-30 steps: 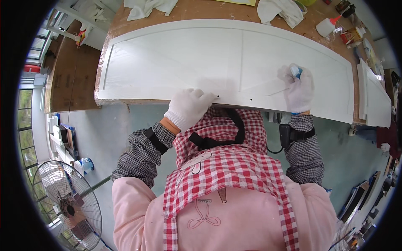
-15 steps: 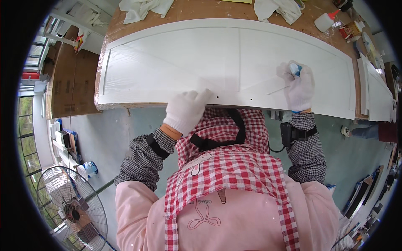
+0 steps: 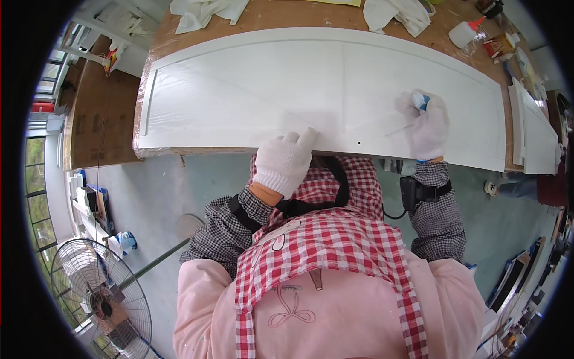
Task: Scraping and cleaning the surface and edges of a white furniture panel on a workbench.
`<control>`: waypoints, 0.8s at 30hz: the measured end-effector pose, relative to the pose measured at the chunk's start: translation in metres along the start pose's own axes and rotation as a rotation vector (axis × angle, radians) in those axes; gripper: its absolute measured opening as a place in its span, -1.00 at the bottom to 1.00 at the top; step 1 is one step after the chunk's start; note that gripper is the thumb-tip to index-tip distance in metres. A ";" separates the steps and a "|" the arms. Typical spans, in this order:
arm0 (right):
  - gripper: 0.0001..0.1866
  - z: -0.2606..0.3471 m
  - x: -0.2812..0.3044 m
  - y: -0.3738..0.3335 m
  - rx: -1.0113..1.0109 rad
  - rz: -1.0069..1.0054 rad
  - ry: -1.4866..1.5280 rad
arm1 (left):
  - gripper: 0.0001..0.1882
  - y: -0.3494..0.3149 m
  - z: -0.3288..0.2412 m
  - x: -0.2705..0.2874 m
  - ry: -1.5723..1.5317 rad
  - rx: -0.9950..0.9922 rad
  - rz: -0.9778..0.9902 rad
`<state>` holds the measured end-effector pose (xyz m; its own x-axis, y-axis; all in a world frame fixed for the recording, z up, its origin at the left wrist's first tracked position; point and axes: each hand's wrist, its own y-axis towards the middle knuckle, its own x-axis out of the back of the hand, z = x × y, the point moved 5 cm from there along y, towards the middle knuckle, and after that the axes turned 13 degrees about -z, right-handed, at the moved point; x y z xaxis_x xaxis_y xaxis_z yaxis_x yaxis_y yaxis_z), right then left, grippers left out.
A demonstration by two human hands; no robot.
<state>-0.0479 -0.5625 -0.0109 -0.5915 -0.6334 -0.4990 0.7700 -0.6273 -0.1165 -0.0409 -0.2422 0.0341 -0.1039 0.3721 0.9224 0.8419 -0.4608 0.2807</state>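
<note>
A long white panel (image 3: pixel 239 90) with a raised border lies across the table in front of me. My left hand (image 3: pixel 286 157), in a white knit glove, rests at its near edge with fingers stretched onto the surface and nothing seen in it. Just right of those fingertips is a small dark hole (image 3: pixel 359 143). Farther right, my gloved right hand (image 3: pixel 430 128) is closed round a small blue-and-white object (image 3: pixel 422 102) above the panel; the fingers hide most of it. A thin faint line runs beside that hand; I cannot tell what it is.
White cloths (image 3: pixel 397 15) lie on the brown-covered table (image 3: pixel 287 17) beyond the panel. A white bottle with a red tip (image 3: pixel 464 33) stands at the far right, near other white panels (image 3: pixel 532 128). A caged fan (image 3: pixel 103 302) is at lower left.
My left hand has slid right along the near edge, and its fingers now cover one of the two dark holes. The right hand keeps its hold and has barely moved.
</note>
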 end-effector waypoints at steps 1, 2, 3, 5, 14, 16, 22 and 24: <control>-0.63 0.000 0.002 0.001 0.004 -0.002 -0.006 | -0.67 0.001 -0.004 -0.002 -0.003 -0.008 0.010; -0.64 -0.002 0.003 0.003 0.004 0.029 0.020 | -0.67 0.001 -0.006 -0.002 -0.011 -0.010 0.009; -0.64 -0.002 0.000 0.002 0.004 0.058 0.048 | -0.67 0.002 -0.006 -0.001 -0.007 -0.004 0.033; -0.65 0.002 -0.001 0.000 0.018 0.044 0.017 | -0.66 0.002 -0.010 -0.005 -0.011 -0.004 0.056; -0.69 0.021 0.028 0.016 0.125 0.017 -0.126 | -0.74 0.026 -0.073 -0.024 -0.066 -0.284 0.116; -0.68 0.046 0.057 0.029 0.244 -0.051 -0.253 | -0.74 0.030 -0.078 -0.032 -0.125 -0.341 0.105; -0.61 0.067 0.097 0.037 0.006 -0.330 0.104 | -0.77 0.052 -0.122 -0.049 -0.195 -0.461 0.125; -0.57 0.062 0.095 0.041 0.073 -0.240 0.097 | -0.77 0.056 -0.128 -0.052 -0.181 -0.475 0.134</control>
<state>-0.0879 -0.6767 -0.0096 -0.7265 -0.4185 -0.5451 0.5894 -0.7872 -0.1812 -0.0564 -0.3904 0.0358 0.1170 0.3987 0.9096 0.5047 -0.8127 0.2913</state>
